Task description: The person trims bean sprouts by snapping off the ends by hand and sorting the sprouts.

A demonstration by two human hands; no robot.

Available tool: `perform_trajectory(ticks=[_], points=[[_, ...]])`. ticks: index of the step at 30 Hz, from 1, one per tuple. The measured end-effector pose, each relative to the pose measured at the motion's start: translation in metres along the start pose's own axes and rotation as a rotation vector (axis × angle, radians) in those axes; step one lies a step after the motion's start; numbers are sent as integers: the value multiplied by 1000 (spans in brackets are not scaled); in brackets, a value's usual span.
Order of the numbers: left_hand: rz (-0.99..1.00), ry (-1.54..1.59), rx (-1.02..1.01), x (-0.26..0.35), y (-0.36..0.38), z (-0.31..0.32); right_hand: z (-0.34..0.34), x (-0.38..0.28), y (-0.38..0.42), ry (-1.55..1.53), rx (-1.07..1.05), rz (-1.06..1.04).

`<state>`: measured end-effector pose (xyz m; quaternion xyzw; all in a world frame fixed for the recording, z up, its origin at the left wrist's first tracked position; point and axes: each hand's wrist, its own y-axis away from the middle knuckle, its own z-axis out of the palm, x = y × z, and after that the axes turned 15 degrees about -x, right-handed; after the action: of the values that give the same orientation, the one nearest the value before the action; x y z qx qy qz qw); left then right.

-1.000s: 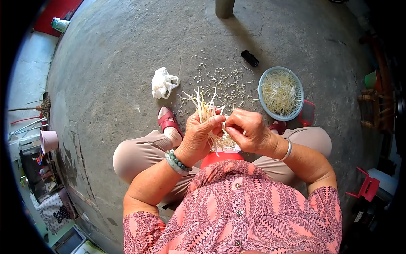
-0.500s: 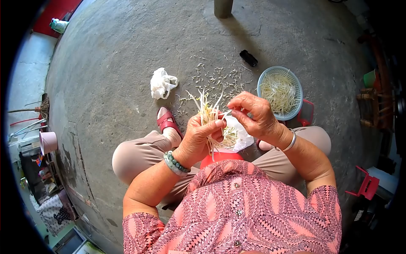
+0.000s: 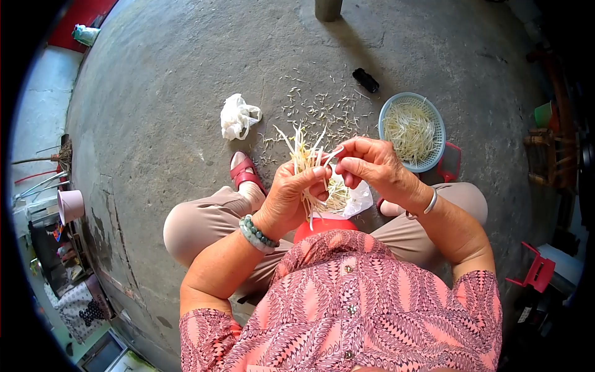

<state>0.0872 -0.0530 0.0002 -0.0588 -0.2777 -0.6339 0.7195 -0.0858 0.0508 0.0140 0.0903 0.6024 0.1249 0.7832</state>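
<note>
A loose bunch of bean sprouts, pale with yellowish heads, is gripped in my left hand. My right hand is beside it, thumb and fingers pinched on the end of a single white sprout at the bunch's edge. Under both hands, more bean sprouts lie in a white plastic bag, partly hidden by my fingers. Below the bag shows a red rounded surface between my knees. To the right on the floor, a light blue colander holds a heap of long white sprouts.
Short sprout scraps are scattered over the concrete floor ahead. A crumpled white bag lies left of them, a black object beyond. A red object touches the colander's side. A pillar base stands farther off.
My right hand has turned slightly, its fingers lower and straighter, still close to the bunch. My left hand keeps hold of the sprouts. The view has shifted a little.
</note>
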Motion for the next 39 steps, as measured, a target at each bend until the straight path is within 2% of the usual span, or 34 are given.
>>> perform_trajectory(ticks=[2, 13, 18, 21, 22, 25, 29, 33, 39], points=[[-23, -8, -11, -1, 0, 0, 4, -2, 0, -114, 32, -3], [-29, -39, -23, -5, 1, -5, 3, 9, -1, 68, 9, -94], [-20, -105, -72, -7, 0, -8, -10, 6, 0, 224, -92, -55], [-39, -75, -68, -10, 2, -6, -5, 2, 0, 268, 96, -116], [-42, -64, -68, -10, 2, -5, -5, 6, -1, 485, 220, -216], [-44, -38, -64, -10, 2, -4, -1, -4, -1, 797, 296, -396], [-58, -70, -80, -13, -1, -6, 7, -8, -2, 943, 209, -481], [-59, -170, -112, -16, -3, -9, 9, -4, -2, 989, 154, -420], [-34, -92, -156, -16, -2, -10, 10, -2, -3, 1030, 118, -442]])
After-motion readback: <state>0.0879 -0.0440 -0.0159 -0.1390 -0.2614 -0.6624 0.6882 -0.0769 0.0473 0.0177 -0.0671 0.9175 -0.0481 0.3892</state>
